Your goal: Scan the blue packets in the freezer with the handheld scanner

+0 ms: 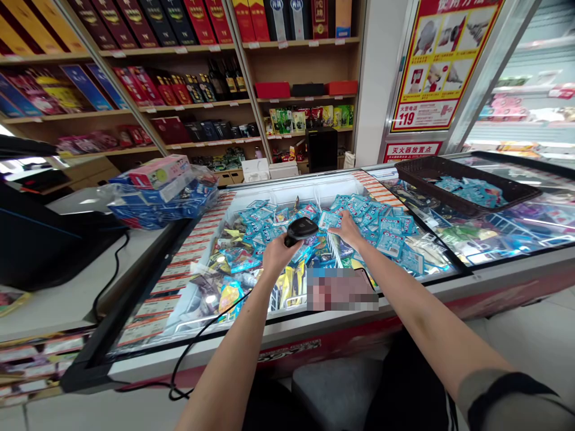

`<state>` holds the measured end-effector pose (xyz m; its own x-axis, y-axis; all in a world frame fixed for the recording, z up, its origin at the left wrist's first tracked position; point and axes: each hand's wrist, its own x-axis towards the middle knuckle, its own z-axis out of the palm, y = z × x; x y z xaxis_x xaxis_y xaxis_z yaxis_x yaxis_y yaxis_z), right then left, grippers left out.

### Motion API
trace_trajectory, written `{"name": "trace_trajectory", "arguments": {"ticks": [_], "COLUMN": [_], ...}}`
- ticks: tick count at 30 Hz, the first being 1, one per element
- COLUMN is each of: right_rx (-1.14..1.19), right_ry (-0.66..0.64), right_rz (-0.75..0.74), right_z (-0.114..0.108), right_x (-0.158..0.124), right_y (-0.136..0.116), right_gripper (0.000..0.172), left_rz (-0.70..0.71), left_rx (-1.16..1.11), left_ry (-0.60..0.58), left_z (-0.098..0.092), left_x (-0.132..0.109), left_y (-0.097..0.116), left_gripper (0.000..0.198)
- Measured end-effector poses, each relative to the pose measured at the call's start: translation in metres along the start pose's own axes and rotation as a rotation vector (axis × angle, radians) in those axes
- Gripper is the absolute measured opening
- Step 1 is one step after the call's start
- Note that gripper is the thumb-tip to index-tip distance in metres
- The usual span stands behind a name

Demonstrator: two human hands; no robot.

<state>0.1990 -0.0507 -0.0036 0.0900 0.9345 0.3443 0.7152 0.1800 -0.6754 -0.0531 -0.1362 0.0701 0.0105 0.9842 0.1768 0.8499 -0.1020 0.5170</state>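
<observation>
Left hand [276,250] grips black barcode scanner [302,228] over open chest freezer [287,187] | right hand [350,230] pinches blue packet [329,220] among heaped packets | black cable [197,341] trails down.

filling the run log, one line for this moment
left hand: holds barcode scanner | right hand: on blue packet | place: open chest freezer

A shop: shelves [188,90] of boxed goods and bottles with price tags line the wall, and a chest freezer [287,335] holds packaged ice creams.
</observation>
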Motion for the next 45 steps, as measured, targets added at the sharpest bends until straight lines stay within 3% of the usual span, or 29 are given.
{"name": "trace_trajectory", "arguments": {"ticks": [16, 23, 32, 37, 45], "right_rx": [-0.069, -0.186, -0.575, -0.567, -0.149], "right_ry": [0.016, 0.020, 0.155, 0.045, -0.198], "right_rz": [-0.010, -0.102, -0.119, -0.200, -0.233], "right_z": [0.004, -0.003, -0.007, 0.003, 0.052], "right_x": [-0.002, -0.008, -0.016, -0.018, -0.016], "right_y": [0.001, -0.009, -0.041, -0.065, -0.094], "right_gripper": [0.062, 0.065, 0.030, 0.026, 0.038], "left_rz": [0.022, -0.023, -0.115, -0.143, -0.163], "left_rx": [0.026, -0.118, -0.166, -0.163, -0.166], "left_ry": [-0.005, 0.051, 0.164, 0.208, 0.235], "left_z": [0.000, -0.001, -0.025, -0.031, -0.039], "left_x": [0.000, 0.002, 0.000, -0.002, -0.002], "left_y": [0.001, -0.014, -0.057, -0.070, -0.079], "left_gripper": [0.054, 0.052, 0.046, 0.048, 0.049]}}
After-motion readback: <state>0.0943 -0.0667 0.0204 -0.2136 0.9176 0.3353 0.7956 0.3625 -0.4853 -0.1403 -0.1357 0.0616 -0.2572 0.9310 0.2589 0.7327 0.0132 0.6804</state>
